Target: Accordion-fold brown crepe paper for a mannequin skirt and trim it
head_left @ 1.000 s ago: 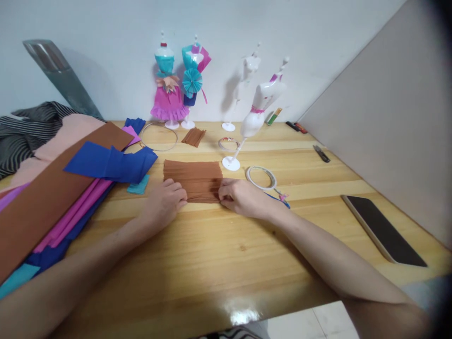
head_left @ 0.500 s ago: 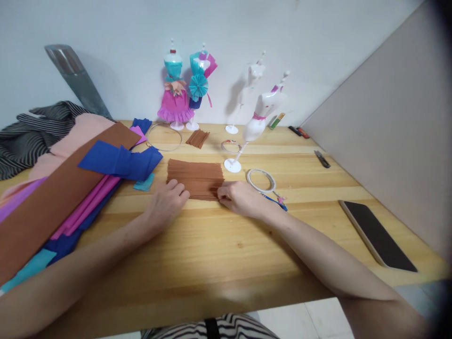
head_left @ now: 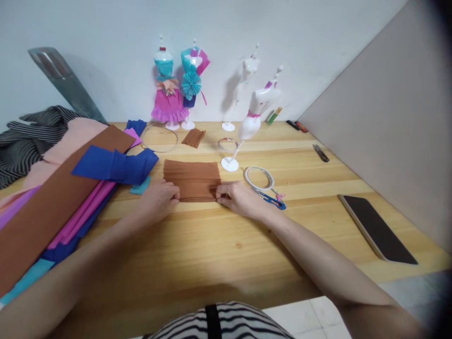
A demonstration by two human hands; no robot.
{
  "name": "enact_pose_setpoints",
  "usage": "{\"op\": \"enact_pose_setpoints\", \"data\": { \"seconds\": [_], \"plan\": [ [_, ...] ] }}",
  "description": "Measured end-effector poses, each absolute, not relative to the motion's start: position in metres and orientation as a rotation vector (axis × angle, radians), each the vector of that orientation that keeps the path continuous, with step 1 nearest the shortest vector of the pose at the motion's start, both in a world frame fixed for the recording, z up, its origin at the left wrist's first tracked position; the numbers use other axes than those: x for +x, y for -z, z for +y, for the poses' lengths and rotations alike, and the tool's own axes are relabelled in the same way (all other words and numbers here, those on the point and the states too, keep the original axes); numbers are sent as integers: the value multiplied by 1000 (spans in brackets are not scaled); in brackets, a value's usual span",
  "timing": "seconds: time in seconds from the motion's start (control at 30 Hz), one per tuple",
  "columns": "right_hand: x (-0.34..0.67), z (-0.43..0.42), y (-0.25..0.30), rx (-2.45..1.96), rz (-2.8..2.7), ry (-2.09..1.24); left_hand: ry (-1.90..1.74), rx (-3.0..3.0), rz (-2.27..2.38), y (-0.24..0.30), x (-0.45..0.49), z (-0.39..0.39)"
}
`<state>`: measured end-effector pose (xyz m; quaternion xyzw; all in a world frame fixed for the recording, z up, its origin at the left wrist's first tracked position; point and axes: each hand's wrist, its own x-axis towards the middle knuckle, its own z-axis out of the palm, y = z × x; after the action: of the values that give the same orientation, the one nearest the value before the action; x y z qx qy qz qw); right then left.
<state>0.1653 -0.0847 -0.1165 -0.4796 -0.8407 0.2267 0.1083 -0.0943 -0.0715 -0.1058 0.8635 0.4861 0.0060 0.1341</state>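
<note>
A brown sheet of crepe paper with crosswise pleats [head_left: 192, 179] lies flat on the wooden table. My left hand [head_left: 160, 197] is closed at its near left corner, fingers pinching the edge. At the near right corner my right hand [head_left: 236, 195] pinches the same sheet between thumb and fingers. Just behind the sheet stands a white mannequin [head_left: 250, 127] with a pink band at its waist. Right of my right hand lie a roll of white tape [head_left: 259, 179] and small blue-handled scissors [head_left: 273, 200].
Layered crepe paper strips [head_left: 52, 202] cover the left side. Two dressed mannequins [head_left: 169, 101] and a bare one [head_left: 250, 66] stand by the wall. A small pleated brown piece [head_left: 194, 138], a wire ring [head_left: 160, 138], a black cutter [head_left: 320, 153] and a phone [head_left: 377, 228] lie about.
My left hand has shifted slightly left and down along the sheet's near edge. My right hand stays at its corner. The whole view has moved a little.
</note>
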Motion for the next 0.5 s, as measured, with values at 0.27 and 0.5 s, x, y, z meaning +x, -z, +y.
{"op": "enact_pose_setpoints", "data": {
  "seconds": [0.27,0.5],
  "plan": [
    [172,-90,122,-1305,-2427,-692,-14,2525,1386,105,-100,-81],
    [169,-91,121,-1400,-2333,-724,23,2341,1423,104,-106,-74]
  ]
}}
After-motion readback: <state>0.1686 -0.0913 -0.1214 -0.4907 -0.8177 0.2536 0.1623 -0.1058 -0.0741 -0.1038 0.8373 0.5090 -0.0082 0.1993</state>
